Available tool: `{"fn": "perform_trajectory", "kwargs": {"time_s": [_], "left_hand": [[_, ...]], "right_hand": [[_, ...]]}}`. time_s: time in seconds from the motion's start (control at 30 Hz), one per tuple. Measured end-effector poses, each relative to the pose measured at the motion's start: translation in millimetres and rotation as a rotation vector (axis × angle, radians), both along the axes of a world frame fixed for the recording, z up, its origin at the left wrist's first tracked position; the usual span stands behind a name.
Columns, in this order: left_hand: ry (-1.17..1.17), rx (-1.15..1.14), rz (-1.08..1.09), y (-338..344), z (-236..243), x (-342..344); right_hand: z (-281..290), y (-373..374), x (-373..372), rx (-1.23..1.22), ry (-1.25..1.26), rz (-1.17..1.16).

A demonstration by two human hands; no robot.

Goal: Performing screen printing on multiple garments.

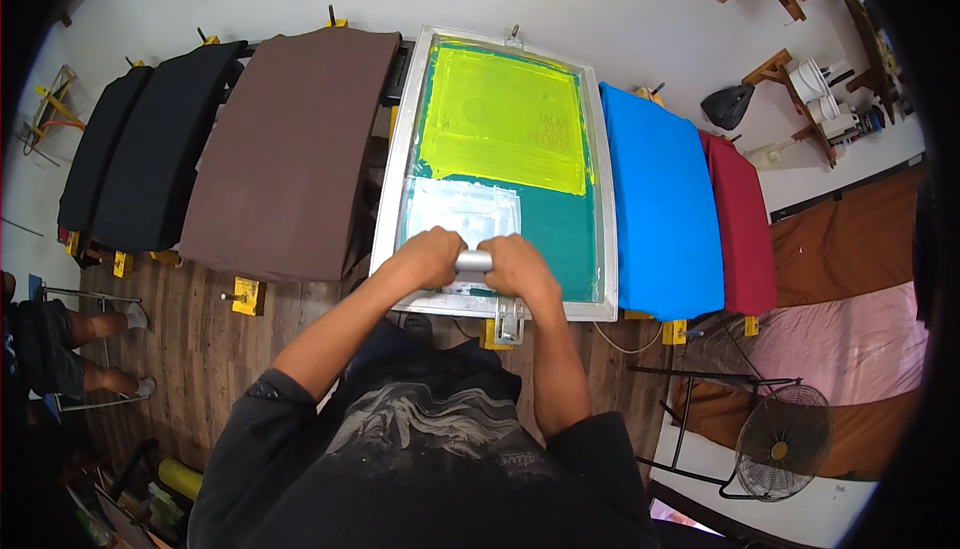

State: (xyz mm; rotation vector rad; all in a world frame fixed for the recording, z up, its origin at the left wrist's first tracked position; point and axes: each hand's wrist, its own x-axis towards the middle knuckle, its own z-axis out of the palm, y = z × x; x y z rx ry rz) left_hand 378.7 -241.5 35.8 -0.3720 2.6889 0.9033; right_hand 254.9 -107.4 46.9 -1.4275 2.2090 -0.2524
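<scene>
Silver handle (pixel 474 261) in both hands (pixel 434 258)

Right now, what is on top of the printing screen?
A silver squeegee handle, gripped by the left hand and right hand, plus whitish smears. The printing screen directly beneath the hands is covered, so unseen.

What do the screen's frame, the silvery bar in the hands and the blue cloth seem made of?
Frame: probably bare metal, perhaps aluminium, from its silvery-grey colour and streaky sheen.
Bar: likely metal with a smooth satin finish, given its soft highlight; silver-painted plastic remains possible.
Blue cloth: matt fabric, judging by its soft folds; the fibre can't be told.
</scene>
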Motion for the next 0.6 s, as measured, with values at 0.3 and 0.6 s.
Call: {"fn": "perform_trajectory", "kwargs": {"time_s": [0.3, 0.6], "left_hand": [[0.341, -0.142, 0.167, -8.7, -25.0, -12.0], [0.200, -0.009, 0.131, 43.5, -1.7, 44.5]], "right_hand": [[-14.9, -22.7, -12.3, -0.109, 0.141, -0.067], [-12.2, 39.4, 41.5, -0.169, 0.070, -0.040]]}}
